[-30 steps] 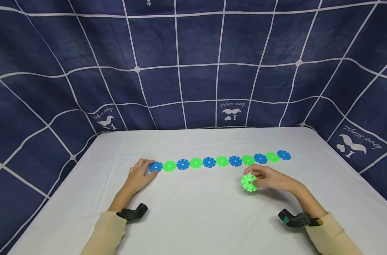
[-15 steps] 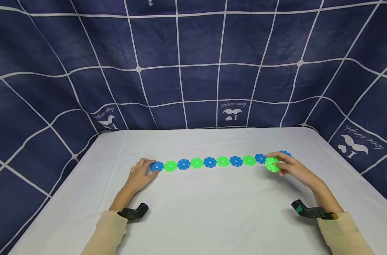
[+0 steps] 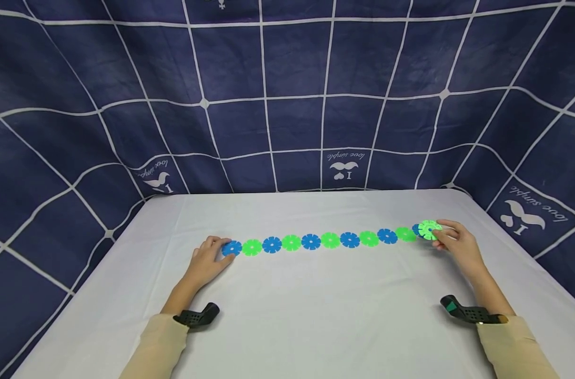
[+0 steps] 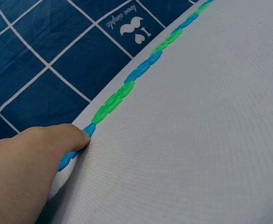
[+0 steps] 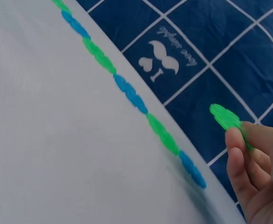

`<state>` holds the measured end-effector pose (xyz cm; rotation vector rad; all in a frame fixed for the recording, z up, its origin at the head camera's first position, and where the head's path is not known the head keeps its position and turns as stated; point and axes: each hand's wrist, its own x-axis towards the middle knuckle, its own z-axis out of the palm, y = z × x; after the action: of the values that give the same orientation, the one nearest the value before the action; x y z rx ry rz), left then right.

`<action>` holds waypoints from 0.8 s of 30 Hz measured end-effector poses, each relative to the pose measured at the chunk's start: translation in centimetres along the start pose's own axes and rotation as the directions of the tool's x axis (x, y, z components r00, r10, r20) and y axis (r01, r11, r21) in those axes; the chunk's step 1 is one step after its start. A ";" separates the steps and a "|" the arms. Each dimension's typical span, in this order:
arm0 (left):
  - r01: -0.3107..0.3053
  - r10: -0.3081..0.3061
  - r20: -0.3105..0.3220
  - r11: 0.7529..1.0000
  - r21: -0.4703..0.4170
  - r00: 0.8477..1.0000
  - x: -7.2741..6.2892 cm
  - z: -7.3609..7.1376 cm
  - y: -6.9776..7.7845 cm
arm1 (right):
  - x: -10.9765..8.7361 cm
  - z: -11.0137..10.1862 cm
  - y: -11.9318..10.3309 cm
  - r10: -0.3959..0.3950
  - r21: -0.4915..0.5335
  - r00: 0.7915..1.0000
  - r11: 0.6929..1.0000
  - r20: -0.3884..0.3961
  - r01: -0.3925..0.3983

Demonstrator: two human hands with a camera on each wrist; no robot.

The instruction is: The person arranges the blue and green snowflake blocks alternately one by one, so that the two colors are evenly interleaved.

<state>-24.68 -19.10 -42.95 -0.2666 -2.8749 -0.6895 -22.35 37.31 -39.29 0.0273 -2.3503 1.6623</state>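
A row of flat notched snowflake building discs, blue and green by turns, crosses the white table, such as the green disc [image 3: 330,240] near its middle. At its left end, my left hand [image 3: 207,262] holds the blue disc [image 3: 232,248] between thumb and fingers, flat on the cloth; in the left wrist view the thumb [image 4: 75,137] lies on that disc's edge. My right hand [image 3: 460,243] pinches a loose green disc [image 5: 225,116] by its edge. In the right wrist view it is lifted above the row. From the head it partly covers the blue end disc [image 5: 191,169].
White cloth covers the table [image 3: 296,316]. A dark blue curtain [image 3: 292,126] with white grid lines stands along its back and sides. Each wrist wears a black camera band, the left band [image 3: 197,317] and the right band [image 3: 469,311].
My right hand has carried the green disc to the right and away from me, from in front of the row to over its right end. The left hand stays on the blue disc.
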 end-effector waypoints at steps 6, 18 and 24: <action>-0.001 0.001 -0.001 1.000 0.004 1.000 -0.1 0.1 0.0 | -0.2 -0.6 1.8 0.091 -0.101 0.984 0.989 -0.156 -0.108; 0.005 -0.005 0.002 1.000 0.006 1.000 0.0 0.1 0.0 | -0.4 -0.7 3.2 0.034 -0.500 0.962 0.849 -0.271 -0.170; -0.007 0.007 -0.005 1.000 0.003 1.000 0.0 0.0 0.0 | -0.4 -0.7 3.5 0.026 -0.567 0.961 0.803 -0.274 -0.183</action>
<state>-24.65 -19.08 -42.99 -0.2740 -2.8688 -0.6836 -22.42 39.11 -42.39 -0.4183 -2.5814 0.8319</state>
